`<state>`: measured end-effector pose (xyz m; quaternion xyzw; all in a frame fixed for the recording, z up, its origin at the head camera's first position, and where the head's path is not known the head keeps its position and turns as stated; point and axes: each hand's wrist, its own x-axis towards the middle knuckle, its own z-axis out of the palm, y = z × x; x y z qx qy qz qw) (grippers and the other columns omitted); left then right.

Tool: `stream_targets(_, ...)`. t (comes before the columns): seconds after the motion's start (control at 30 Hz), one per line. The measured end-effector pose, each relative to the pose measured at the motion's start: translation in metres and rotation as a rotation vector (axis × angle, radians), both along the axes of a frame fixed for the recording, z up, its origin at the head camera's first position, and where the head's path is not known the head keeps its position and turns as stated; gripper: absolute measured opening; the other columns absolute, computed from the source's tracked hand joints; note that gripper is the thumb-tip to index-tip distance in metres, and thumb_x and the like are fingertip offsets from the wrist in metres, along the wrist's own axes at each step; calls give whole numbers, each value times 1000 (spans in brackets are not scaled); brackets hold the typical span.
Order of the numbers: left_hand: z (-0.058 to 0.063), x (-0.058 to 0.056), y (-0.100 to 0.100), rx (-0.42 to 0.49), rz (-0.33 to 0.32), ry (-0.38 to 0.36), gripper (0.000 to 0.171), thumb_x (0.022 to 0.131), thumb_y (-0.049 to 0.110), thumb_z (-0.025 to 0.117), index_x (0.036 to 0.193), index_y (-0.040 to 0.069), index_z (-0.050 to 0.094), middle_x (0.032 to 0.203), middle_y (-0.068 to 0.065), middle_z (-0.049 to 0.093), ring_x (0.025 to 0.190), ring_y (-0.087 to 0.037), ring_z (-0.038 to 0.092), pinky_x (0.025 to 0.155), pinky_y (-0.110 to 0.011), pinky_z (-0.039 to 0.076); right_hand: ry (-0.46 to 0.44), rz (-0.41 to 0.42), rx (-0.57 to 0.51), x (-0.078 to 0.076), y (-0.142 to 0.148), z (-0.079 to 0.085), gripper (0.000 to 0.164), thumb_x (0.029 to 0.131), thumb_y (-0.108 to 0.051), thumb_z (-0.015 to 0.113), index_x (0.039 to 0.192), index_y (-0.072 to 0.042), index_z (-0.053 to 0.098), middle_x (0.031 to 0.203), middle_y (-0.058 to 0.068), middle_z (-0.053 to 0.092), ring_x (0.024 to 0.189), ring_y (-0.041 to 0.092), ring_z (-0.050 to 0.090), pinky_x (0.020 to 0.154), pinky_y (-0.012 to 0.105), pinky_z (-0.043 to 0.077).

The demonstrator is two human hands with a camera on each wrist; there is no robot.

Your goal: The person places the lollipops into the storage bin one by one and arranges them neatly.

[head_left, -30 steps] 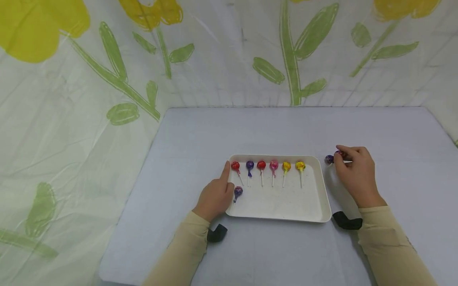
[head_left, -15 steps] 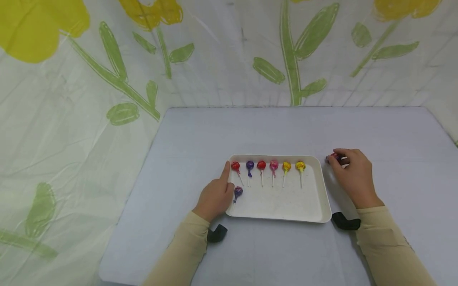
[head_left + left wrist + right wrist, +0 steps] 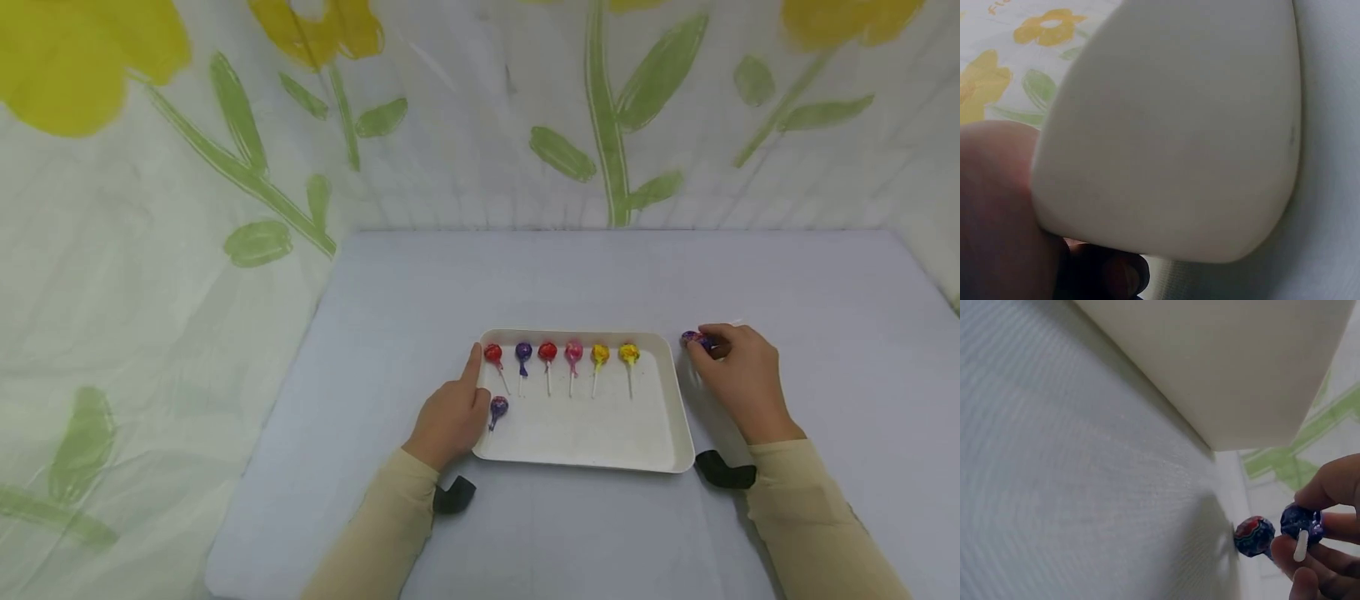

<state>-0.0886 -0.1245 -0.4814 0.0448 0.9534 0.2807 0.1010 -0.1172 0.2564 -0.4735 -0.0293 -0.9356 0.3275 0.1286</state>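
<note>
A shallow white tray (image 3: 585, 446) lies on the table with my left hand (image 3: 450, 418) holding its left end, index finger stretched along the side. In the left wrist view the tray's outer wall (image 3: 1172, 137) fills the middle, with a curled fingertip (image 3: 1124, 275) at its lower edge. Beyond the tray's right side, my right hand (image 3: 742, 375) pinches a dark purple-blue lollipop (image 3: 1299, 520), its white stick pointing toward the camera. Right beside it is a second lollipop (image 3: 1254, 536) in a blue and red wrapper, its stick mostly hidden by the fingers.
Inside the tray, a row of several lollipops runs along the far side, from a red one (image 3: 492, 353) to a yellow one (image 3: 629, 353). A single purple lollipop (image 3: 498, 407) lies below the row's left end. A flower-patterned sheet (image 3: 465, 125) hangs behind the table.
My right hand has shifted slightly left and toward me, bringing the pinched lollipop against the other one beside the tray. The left hand keeps its place on the tray.
</note>
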Motion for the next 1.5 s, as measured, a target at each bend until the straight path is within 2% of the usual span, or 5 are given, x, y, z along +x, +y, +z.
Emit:
stream_targets(0.33,-4,4,2,-3,1,9,68,106,24,42,169,11,22,58,0,41,51,-16,36,52,-33,32,-39,-7,-10,9,0,0,35,95,-25,72,112,5,74,99,23,69,88,33,66,63,19,43)
stream_targets(0.63,-5,3,0,6,-2,12,68,106,24,42,169,12,20,60,0,42,52,-17,38,54,-33,35,-58,-24,-52,10,-6,8,36,97,-30,68,112,3,68,98,20,68,86,29,62,60,19,44)
stream_targets(0.9,-4,3,-1,9,2,9,68,106,25,42,169,11,20,58,0,43,50,-17,38,53,-33,34,-39,20,-68,14,-13,14,28,97,-25,66,108,0,70,97,16,68,85,27,61,59,18,46)
stream_targets(1.27,-3,3,-1,2,-2,29,68,106,24,43,169,9,21,59,0,43,51,-17,38,53,-33,35,17,75,-66,17,-23,22,22,96,-21,70,105,-1,72,93,16,70,81,25,61,59,20,46)
stream_targets(1.5,-3,2,-1,1,1,29,68,106,24,43,169,10,21,59,-1,43,52,-18,39,54,-33,35,-26,86,-59,21,-29,29,25,97,-23,69,107,-1,72,95,16,70,82,25,61,58,24,48)
